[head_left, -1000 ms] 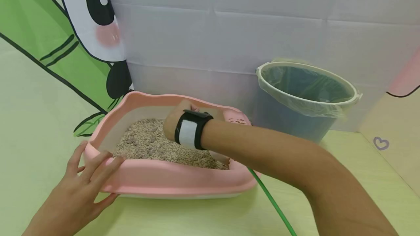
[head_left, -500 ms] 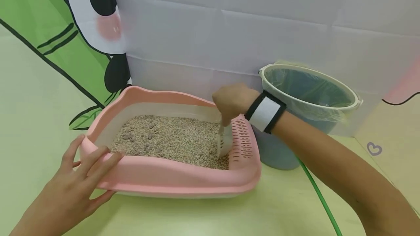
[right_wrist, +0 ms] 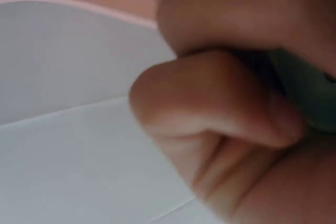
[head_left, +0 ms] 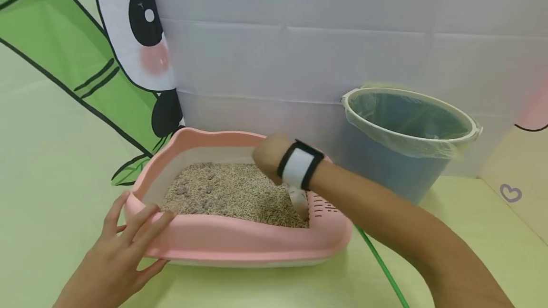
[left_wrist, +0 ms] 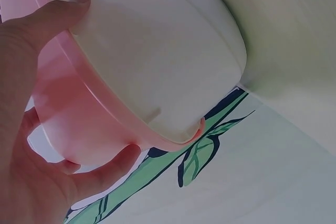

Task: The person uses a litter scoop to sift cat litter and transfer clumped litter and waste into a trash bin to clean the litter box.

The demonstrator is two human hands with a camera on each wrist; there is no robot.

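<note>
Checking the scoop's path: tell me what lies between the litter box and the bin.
Head view: bare green floor between the litter box and the bin, crossed by the right forearm.

The right hand [head_left: 267, 156] and wrist hide most of the scoop [head_left: 298, 199].

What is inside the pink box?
The pink box is filled with grainy beige litter, with a few darker lumps near its left end. The right hand holds a white scoop in it. What lies under the litter is covered.
</note>
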